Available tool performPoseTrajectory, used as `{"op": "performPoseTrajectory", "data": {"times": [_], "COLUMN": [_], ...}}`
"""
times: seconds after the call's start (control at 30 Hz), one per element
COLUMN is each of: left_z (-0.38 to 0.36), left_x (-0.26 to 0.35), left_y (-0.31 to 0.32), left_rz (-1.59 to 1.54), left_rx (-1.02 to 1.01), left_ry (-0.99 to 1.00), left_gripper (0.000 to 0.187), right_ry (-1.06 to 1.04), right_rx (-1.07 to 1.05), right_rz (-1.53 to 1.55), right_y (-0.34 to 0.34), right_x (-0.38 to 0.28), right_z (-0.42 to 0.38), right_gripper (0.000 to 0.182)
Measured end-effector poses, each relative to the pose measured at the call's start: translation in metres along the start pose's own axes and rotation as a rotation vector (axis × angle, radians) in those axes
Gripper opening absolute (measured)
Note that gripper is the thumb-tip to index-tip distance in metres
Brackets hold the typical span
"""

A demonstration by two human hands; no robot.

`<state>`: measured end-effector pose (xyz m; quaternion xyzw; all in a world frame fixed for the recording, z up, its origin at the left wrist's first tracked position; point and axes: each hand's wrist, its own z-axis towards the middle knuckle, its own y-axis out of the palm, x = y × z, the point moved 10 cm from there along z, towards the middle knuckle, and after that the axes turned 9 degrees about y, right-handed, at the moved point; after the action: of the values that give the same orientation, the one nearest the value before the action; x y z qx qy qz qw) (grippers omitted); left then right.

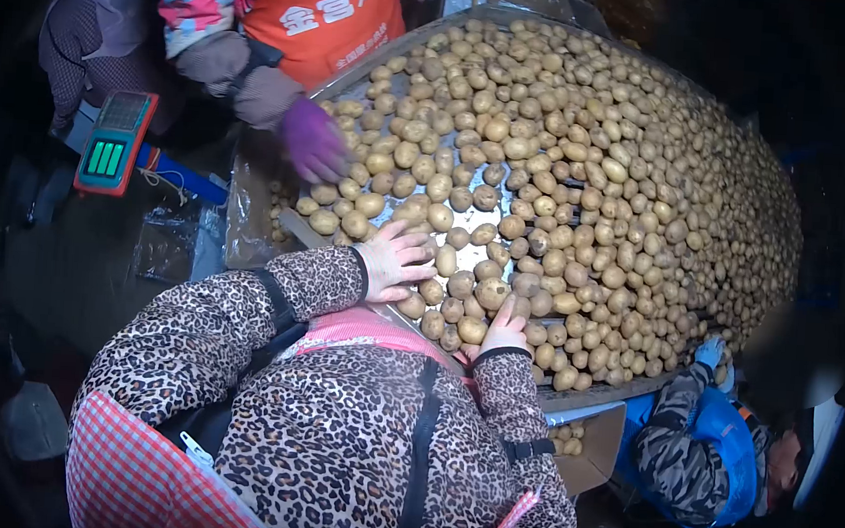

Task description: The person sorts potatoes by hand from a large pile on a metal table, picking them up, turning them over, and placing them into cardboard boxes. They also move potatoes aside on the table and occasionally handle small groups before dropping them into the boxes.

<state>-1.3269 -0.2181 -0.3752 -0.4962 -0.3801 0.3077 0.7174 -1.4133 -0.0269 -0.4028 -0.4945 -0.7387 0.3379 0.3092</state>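
Observation:
A large heap of potatoes (638, 219) covers a metal sorting table (461, 206), with bare metal showing between the potatoes ahead of me. My left hand (396, 260) rests palm down over potatoes by the near edge, its fingers spread. On the right, my right hand (505, 330) lies against potatoes near the same edge. Its fingers point forward, partly apart, and none of them wraps round a potato. Between my hands sits a loose cluster of potatoes (461, 285). My palms are hidden from above.
Across the left corner, a co-worker in an orange apron (326, 16) reaches in with a blurred purple glove (314, 141). A digital scale (115, 144) stands left. Below the right edge are a cardboard box (590, 447) holding potatoes and another person's blue-gloved hand (710, 351).

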Motion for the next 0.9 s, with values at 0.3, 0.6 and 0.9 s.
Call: {"op": "performPoseTrajectory", "data": {"times": [0.3, 0.6, 0.9], "left_z": [0.006, -0.003, 0.001], "left_x": [0.049, 0.032, 0.029], "left_y": [0.004, 0.01, 0.017], "left_rz": [0.004, 0.004, -0.05], "left_rx": [-0.018, -0.118, -0.172], "left_ry": [0.185, 0.069, 0.034], "left_gripper": [0.062, 0.071, 0.073], "right_ry": [-0.296, 0.017, -0.292], "right_rx": [0.139, 0.636, 0.275], "right_rz": [0.375, 0.322, -0.054], "right_y": [-0.03, -0.105, -0.077], "right_x": [-0.086, 0.114, -0.094], "right_z": [0.047, 0.11, 0.114], "right_gripper": [0.098, 0.085, 0.076]}}
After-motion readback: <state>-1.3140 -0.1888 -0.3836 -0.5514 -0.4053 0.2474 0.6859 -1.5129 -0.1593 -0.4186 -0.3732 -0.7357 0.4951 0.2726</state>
